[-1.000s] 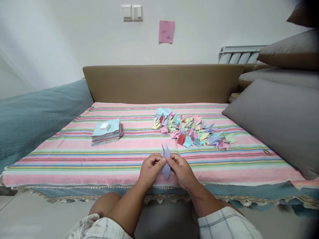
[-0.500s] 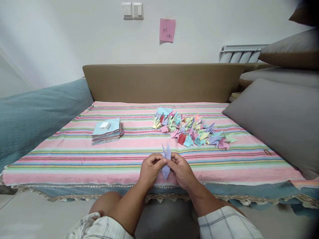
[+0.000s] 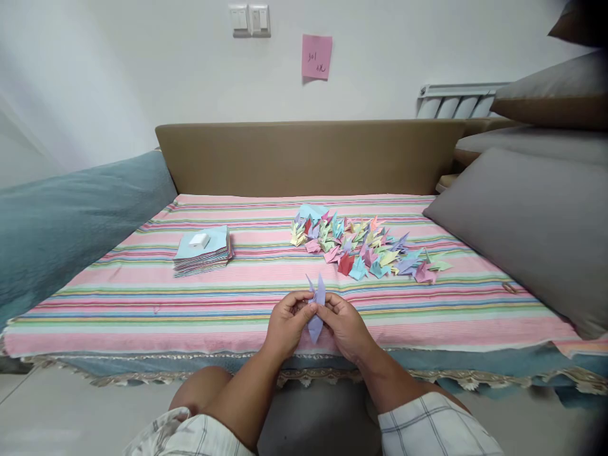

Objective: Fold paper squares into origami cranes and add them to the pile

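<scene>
A purple folded paper [image 3: 316, 329], shaped like an origami crane in part-folded form, is held upright between both hands above the front of the striped cloth. My left hand [image 3: 287, 324] pinches its left side with thumb and fingers. From the right, my right hand [image 3: 346, 324] pinches the same paper, its thumb close to the left thumb at the middle. Two narrow points rise above the fingers, the left one leaning outward, and a wider tip hangs below. Beyond the hands lies a spread of colourful paper cranes [image 3: 368, 254].
A stack of square paper [image 3: 203, 256] with a small white box [image 3: 199, 240] on top sits on the left of the striped cloth [image 3: 142, 297]. Grey cushions [image 3: 532, 221] stand at the right. A light blue paper [image 3: 313, 211] lies behind the cranes.
The left narrow point of the purple paper has tilted farther left, away from the other point. Both hands stay in nearly the same place, still pinching.
</scene>
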Available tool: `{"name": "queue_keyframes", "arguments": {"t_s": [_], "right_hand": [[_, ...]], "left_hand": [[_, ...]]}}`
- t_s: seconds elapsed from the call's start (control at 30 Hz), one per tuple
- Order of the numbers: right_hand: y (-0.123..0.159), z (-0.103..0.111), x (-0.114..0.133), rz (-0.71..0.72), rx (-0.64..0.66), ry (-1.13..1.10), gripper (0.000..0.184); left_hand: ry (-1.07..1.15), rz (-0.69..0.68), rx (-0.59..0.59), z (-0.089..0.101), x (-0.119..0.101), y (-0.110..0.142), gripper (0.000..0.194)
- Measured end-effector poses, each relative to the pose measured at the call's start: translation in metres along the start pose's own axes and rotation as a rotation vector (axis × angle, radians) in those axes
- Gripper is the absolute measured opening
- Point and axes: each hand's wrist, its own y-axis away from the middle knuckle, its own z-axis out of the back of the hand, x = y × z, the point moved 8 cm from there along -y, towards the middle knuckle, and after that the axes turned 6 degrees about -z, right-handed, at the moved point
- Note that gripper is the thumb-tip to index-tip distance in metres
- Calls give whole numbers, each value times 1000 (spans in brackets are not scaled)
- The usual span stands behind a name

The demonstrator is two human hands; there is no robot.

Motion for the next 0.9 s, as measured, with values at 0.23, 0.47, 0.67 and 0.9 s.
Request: {"name": "queue_keyframes", "arguments": {"t_s": [0.23,0.47,0.67,0.9], "right_hand": [[2,-2,-1,-20,-14,70,30],[3,-3,-2,9,-10,205,27],[3,-5,-1,20,3,224,26],[4,-5,-1,15,23,208,23]], "left_hand": [[-4,-56,-42,1,-10,1,31],[63,-10,-113,4,-7,1,30],[63,-14,-111,7,-8,0,25],[76,-34,-116,8,-7,-1,22]]}}
